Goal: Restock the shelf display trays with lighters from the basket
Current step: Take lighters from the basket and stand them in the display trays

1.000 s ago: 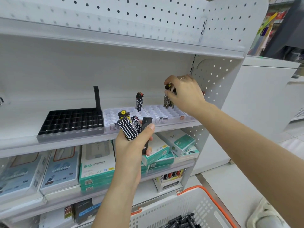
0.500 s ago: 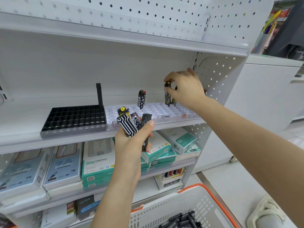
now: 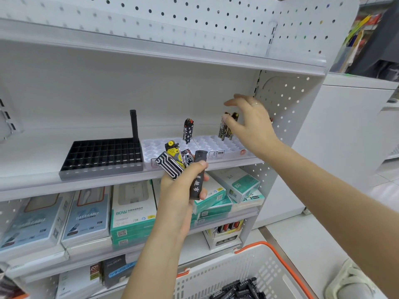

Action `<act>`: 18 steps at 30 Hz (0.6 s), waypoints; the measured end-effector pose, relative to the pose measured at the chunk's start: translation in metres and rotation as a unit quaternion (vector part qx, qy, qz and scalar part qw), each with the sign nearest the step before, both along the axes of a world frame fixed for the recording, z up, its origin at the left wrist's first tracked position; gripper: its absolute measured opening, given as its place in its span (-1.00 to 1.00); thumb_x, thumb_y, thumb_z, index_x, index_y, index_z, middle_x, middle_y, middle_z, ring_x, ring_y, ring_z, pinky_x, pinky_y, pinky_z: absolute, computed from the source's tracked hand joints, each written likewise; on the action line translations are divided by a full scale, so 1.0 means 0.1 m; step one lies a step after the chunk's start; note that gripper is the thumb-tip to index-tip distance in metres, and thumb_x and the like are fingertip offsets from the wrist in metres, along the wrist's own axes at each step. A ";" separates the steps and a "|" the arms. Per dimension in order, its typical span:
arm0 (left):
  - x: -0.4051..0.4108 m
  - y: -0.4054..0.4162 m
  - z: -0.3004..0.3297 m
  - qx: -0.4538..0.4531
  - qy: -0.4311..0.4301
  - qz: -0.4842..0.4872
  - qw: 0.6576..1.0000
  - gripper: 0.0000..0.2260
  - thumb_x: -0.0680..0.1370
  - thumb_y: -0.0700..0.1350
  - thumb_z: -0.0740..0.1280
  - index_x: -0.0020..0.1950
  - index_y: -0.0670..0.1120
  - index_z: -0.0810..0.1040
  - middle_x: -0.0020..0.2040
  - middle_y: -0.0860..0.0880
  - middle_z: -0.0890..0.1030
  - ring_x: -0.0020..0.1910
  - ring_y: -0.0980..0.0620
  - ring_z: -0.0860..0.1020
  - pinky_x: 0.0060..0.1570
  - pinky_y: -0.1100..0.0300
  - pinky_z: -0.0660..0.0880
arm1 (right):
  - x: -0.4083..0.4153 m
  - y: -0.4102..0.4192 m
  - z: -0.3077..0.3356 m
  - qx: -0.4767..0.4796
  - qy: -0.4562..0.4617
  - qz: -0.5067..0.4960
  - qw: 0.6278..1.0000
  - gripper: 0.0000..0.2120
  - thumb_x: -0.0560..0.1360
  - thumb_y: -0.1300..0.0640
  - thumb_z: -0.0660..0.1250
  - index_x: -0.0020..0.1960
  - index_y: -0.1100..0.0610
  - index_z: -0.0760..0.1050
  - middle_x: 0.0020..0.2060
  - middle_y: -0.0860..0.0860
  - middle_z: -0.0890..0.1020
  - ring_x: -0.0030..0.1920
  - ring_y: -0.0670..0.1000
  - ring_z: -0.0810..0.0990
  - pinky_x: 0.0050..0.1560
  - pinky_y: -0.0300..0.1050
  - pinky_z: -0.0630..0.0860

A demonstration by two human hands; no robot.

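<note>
The white shelf (image 3: 86, 186) runs across the middle of the frame, and the basket (image 3: 248, 270) sits at the bottom right with black lighters heaped in it (image 3: 237, 290). On the shelf the black tray (image 3: 101, 156) stands left of centre with one tall black lighter (image 3: 133, 126) in its back right corner; the clear tray (image 3: 216, 145) touches it on the right and holds a starred lighter (image 3: 188, 130) and a dark pair (image 3: 226, 128) at the back. Your right hand (image 3: 252, 126) is at that pair with fingers spread and relaxed, holding nothing. Your left hand (image 3: 181, 190), low centre, grips a fan of lighters (image 3: 181, 162): a striped one, a yellow-capped one, a patterned one and a plain black one pinned under the thumb. For the next placement I would draw one lighter from the fan by its top, so the others do not slip, and seat it upright in an empty cell next to the pair, filling the back row first so that you need not reach over standing lighters. The black lighter carries white Chinese characters. Below the shelf the boxes read "DATA CABLE" (image 3: 86, 214), "60W" (image 3: 131, 214) and "100" (image 3: 241, 184); the tray's front labels are too small to read.
</note>
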State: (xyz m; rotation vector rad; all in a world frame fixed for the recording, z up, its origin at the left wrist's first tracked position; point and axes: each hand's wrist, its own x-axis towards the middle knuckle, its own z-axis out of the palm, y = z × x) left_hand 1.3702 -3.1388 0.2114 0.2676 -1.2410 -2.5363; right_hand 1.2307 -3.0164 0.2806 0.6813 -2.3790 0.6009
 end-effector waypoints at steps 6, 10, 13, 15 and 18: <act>0.01 0.03 0.05 -0.004 0.038 -0.037 0.999 -0.65 0.32 -0.19 0.42 0.07 -0.26 0.56 -0.18 -0.10 0.62 -0.35 0.10 0.53 -0.56 0.28 0.34 | 0.83 0.01 -0.11 -0.195 -0.273 0.160 0.928 -0.80 0.52 -0.03 0.34 -0.12 0.07 0.64 -0.24 -0.05 0.65 -0.28 -0.11 0.55 -0.21 -0.22 0.48; 0.04 0.08 0.05 -0.047 0.043 -0.030 0.998 -0.80 0.43 -0.24 0.40 0.04 -0.19 0.59 -0.20 -0.01 0.66 -0.30 0.11 0.59 -0.44 0.25 0.47 | 0.93 -0.03 -0.14 -0.245 -0.347 0.175 0.888 -0.92 0.48 0.12 0.40 -0.16 0.10 0.63 -0.29 0.00 0.60 -0.40 -0.13 0.49 -0.35 -0.26 0.48; 0.05 0.00 0.04 -0.046 0.032 0.003 0.998 -0.87 0.45 -0.28 0.40 -0.01 -0.18 0.57 -0.19 -0.03 0.66 -0.24 0.07 0.64 -0.31 0.20 0.60 | 0.89 -0.02 -0.08 -0.335 -0.355 0.176 0.855 -0.93 0.50 0.16 0.37 -0.12 0.15 0.61 -0.31 -0.02 0.62 -0.39 -0.13 0.55 -0.29 -0.29 0.55; 0.07 -0.09 0.05 -0.041 0.030 0.020 0.999 -0.87 0.45 -0.31 0.40 -0.04 -0.17 0.55 -0.18 -0.06 0.66 -0.21 0.02 0.65 -0.31 0.20 0.60 | 0.87 -0.05 -0.03 -0.368 -0.359 0.192 0.836 -0.92 0.51 0.17 0.36 -0.06 0.17 0.60 -0.25 0.00 0.64 -0.37 -0.11 0.57 -0.24 -0.26 0.57; 0.12 -0.23 0.09 -0.017 0.025 0.036 0.999 -0.88 0.46 -0.32 0.38 -0.06 -0.16 0.54 -0.21 -0.08 0.64 -0.25 -0.02 0.66 -0.40 0.24 0.56 | 0.88 -0.20 0.00 -0.348 -0.362 0.261 0.825 -0.85 0.52 0.23 0.33 0.06 0.15 0.60 -0.20 0.00 0.64 -0.35 -0.07 0.56 -0.19 -0.20 0.58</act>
